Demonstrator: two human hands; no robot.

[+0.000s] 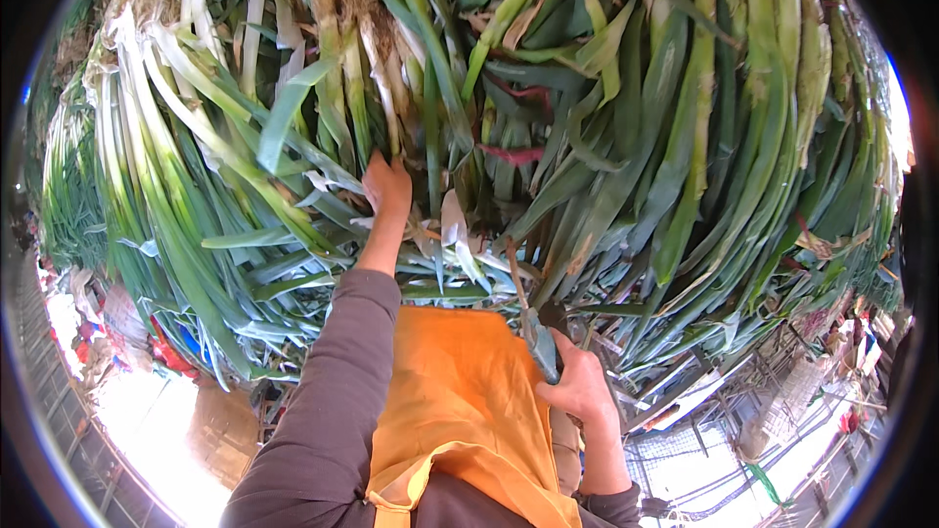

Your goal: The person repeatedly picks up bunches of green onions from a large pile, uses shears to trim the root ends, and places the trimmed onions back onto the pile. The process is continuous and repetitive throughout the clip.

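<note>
My left hand (387, 185) reaches in among the large green onions (378, 81) heaped before me. Its fingers are hidden between stalks, so I cannot tell whether they grip one. By the right side of my orange apron (458, 374), my right hand (579, 380) holds a long green onion leaf (541, 348) with a brown, withered tip. Something dark beside that leaf is partly covered and too unclear to name. A pale, dry piece of leaf (453, 224) lies just right of my left forearm.
Bundled onions with white stems (136, 110) lean at the left, and more long leaves (755, 161) hang at the right. Cardboard (224, 429) lies on the floor at lower left. Netting (675, 466) and a green strip (764, 482) are at lower right.
</note>
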